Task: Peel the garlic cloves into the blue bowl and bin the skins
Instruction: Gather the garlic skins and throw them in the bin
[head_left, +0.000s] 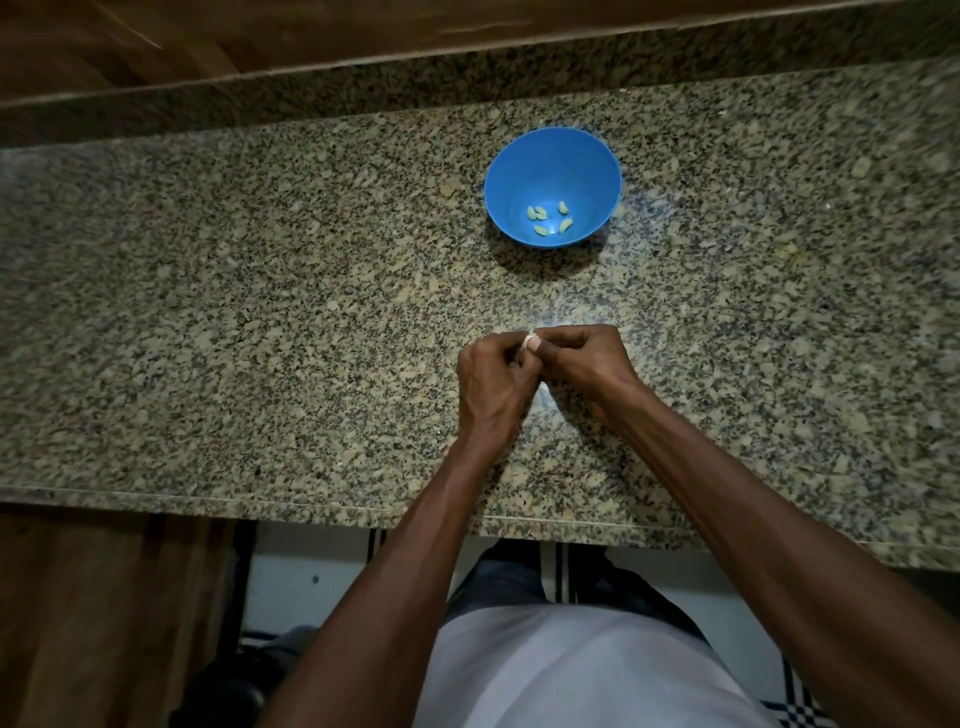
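Observation:
A blue bowl (552, 156) stands on the granite counter, beyond my hands and slightly right. Several peeled, pale yellow garlic cloves (549, 218) lie in its bottom. Both hands meet over the counter's middle, nearer the front edge. My left hand (493, 384) and my right hand (587, 366) pinch one small pale garlic clove (531, 342) between their fingertips. Only a bit of the clove shows between the fingers. No bin is in view.
The speckled granite counter (260, 312) runs the full width, with a raised back ledge (467, 78) and wood above it. Its front edge (311, 506) lies just below my forearms. Under it are a wooden cabinet front (104, 623) and tiled floor.

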